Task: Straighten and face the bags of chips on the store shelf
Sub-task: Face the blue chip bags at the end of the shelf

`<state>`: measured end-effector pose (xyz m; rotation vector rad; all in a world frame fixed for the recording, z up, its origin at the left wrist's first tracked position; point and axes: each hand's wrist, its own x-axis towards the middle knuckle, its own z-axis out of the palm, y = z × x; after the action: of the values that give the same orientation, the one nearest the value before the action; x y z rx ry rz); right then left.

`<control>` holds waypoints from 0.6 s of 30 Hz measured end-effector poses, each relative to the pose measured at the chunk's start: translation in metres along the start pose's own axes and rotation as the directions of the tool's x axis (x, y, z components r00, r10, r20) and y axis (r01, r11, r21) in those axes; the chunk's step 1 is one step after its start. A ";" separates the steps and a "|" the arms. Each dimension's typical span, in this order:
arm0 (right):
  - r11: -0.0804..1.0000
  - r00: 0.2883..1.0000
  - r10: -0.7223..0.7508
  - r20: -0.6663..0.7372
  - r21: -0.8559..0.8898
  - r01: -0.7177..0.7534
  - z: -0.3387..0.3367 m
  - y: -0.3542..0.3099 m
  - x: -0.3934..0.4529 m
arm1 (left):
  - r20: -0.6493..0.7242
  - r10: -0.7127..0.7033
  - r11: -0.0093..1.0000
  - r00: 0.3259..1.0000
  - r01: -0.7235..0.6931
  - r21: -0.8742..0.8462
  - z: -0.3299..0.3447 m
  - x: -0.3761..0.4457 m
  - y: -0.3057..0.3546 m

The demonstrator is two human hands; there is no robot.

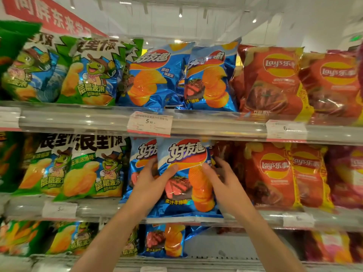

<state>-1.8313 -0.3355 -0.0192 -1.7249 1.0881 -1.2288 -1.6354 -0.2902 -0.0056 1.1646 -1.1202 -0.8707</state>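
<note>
A blue chip bag with a steak picture stands upright at the front of the middle shelf, face towards me. My left hand grips its left edge, thumb on the front. My right hand grips its right edge, thumb on the front and fingers behind. Another blue bag stands just behind it on the left. On the top shelf two blue bags lean slightly.
Green bags fill the shelves on the left, red Lay's bags on the right. A clear shelf rail with a price tag runs above my hands. The bottom shelf holds another blue bag beside a gap.
</note>
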 end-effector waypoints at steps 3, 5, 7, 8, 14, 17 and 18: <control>0.998 0.996 -0.006 -0.091 0.056 0.011 -0.005 0.008 0.009 | 0.034 0.037 0.996 0.999 -0.039 0.080 0.020 0.006 0.001; 0.999 0.987 -0.017 -0.158 0.048 0.025 -0.012 0.010 0.020 | 0.046 0.088 0.982 0.995 -0.095 0.162 0.023 0.004 0.001; 1.000 0.984 0.000 -0.180 0.019 0.004 -0.014 0.013 0.029 | 0.026 0.154 0.951 0.988 -0.155 0.267 0.019 0.003 -0.007; 1.000 0.983 0.011 -0.181 -0.018 -0.014 -0.014 0.016 0.030 | 0.029 0.182 0.929 0.983 -0.181 0.324 0.018 0.002 -0.010; 0.989 0.985 0.085 -0.148 -0.110 -0.102 -0.014 0.030 0.016 | 0.093 0.156 0.903 0.983 -0.180 0.390 0.017 -0.004 -0.029; 0.993 0.991 0.085 -0.105 -0.074 -0.093 -0.017 0.019 0.010 | 0.071 0.151 0.923 0.986 -0.166 0.346 0.010 -0.006 -0.030; 0.992 0.992 0.073 -0.105 -0.094 -0.083 -0.019 0.014 0.006 | 0.066 0.149 0.927 0.987 -0.163 0.337 0.007 -0.008 -0.030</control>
<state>-1.8511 -0.3477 -0.0247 -1.6903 1.2836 -1.2435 -1.6431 -0.2905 -0.0362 1.3228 -1.4165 -0.5905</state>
